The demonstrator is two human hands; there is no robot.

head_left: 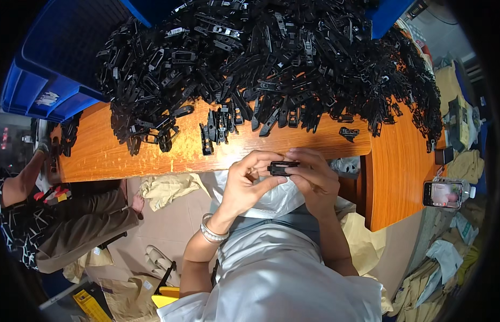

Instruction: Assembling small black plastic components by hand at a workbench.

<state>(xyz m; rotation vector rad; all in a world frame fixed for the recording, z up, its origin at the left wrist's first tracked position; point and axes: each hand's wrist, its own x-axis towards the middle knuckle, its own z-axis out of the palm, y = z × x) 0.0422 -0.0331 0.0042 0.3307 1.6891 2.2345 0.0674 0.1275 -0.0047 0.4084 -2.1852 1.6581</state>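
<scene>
A small black plastic part (278, 168), oblong with a raised frame, is held between both hands just off the table's near edge. My left hand (245, 182) pinches its left side with thumb and fingers, a pale bracelet on the wrist. From the other side, my right hand (316, 181) grips the part's right end, its fingers partly covering it. Beyond them, a short row of black clip-like parts (220, 126) lies on the wooden table (180, 158). A large heap of similar black parts (234, 59) covers the back of the table.
A blue crate (51, 91) stands at the left. Another person's hand (43, 147) is at the table's left end. One loose black part (349, 133) lies near the right corner. A phone (443, 194) with a lit screen is at the right, near plastic bags (446, 257).
</scene>
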